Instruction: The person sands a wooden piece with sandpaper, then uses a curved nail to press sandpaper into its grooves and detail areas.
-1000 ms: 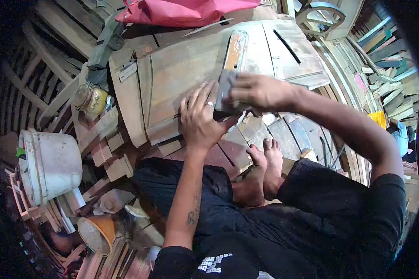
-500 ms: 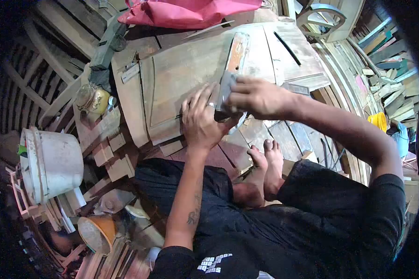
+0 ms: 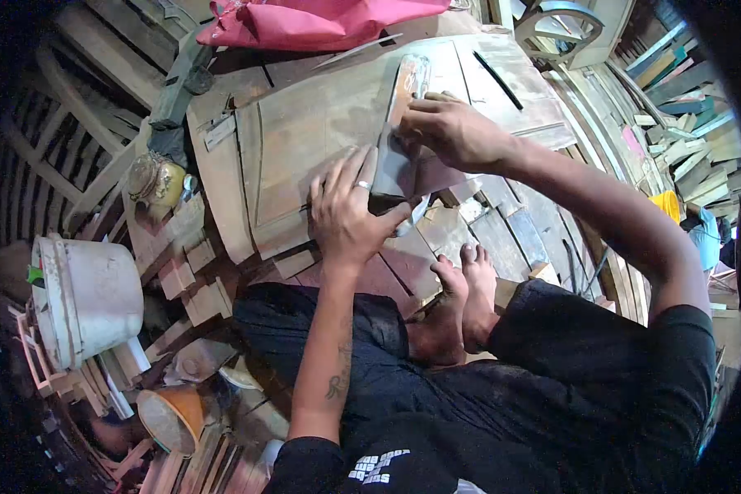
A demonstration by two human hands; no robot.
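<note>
A long narrow bar [image 3: 394, 171], grey at its near end and orange-brown with whitish patches at the far end, lies on a wooden panel [image 3: 305, 115]. My left hand [image 3: 350, 206] rests against the left side of its near end, fingers spread, a ring on one finger. Over the bar's middle, my right hand [image 3: 449, 128] has its fingers curled and pressed together; whatever they hold is hidden beneath them. A thin black stick [image 3: 498, 80] lies on the panel's right part.
A white bucket [image 3: 99, 300] stands at the left, near a jar [image 3: 158, 185]. An orange container [image 3: 171, 418] sits lower left. Pink material [image 3: 329, 23] lies beyond the panel. Wood scraps [image 3: 700, 165] are piled at the right. My bare feet [image 3: 477, 288] are below the panel.
My right hand has moved away from me along the bar, uncovering more of its grey near end. My left hand stays beside the bar. The whole view has shifted slightly.
</note>
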